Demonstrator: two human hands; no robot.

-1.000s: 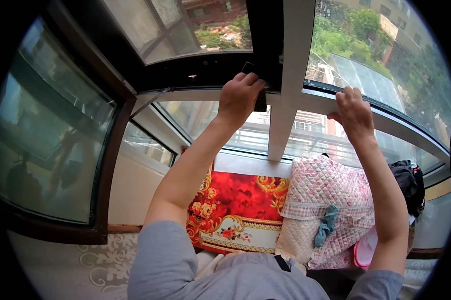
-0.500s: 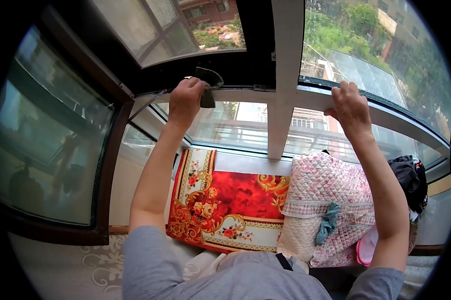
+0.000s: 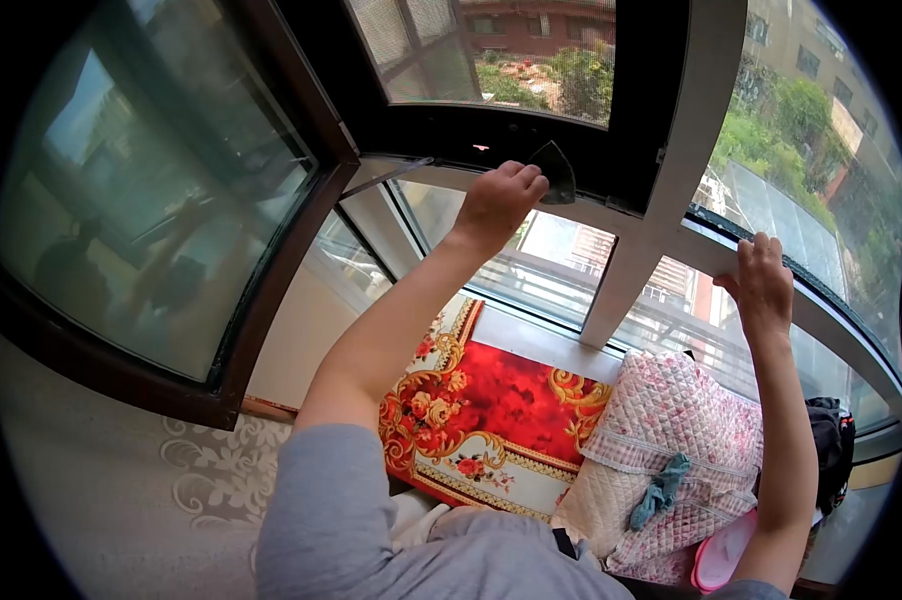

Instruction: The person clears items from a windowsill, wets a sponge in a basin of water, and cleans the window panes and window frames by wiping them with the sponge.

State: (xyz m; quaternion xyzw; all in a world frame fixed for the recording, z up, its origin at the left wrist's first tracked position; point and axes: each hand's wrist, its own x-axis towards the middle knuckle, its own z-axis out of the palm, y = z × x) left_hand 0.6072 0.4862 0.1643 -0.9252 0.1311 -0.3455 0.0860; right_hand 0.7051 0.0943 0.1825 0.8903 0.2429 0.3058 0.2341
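My left hand (image 3: 501,205) is closed on a dark grey-green cloth (image 3: 557,176), whose pointed flap sticks out to the right of the fingers. It holds the cloth at the lower edge of the black window frame (image 3: 511,125), over the pale rail beneath. My right hand (image 3: 765,285) grips the white window rail (image 3: 709,250) on the right, fingers hooked over its top and thumb on the near side. A metal stay (image 3: 386,178) runs from the brown-framed open sash (image 3: 306,215) toward the black frame, left of my left hand.
Below lie a red floral mat (image 3: 526,395) and a folded quilted pad (image 3: 676,410) with a teal cloth (image 3: 659,492) on it. A pink item (image 3: 723,552) and black fabric (image 3: 829,450) are at right. A white post (image 3: 661,200) divides the window.
The view has turned, so the window appears farther right. My left hand has slid slightly right along the frame, away from the stay. My right hand keeps its grip on the rail.
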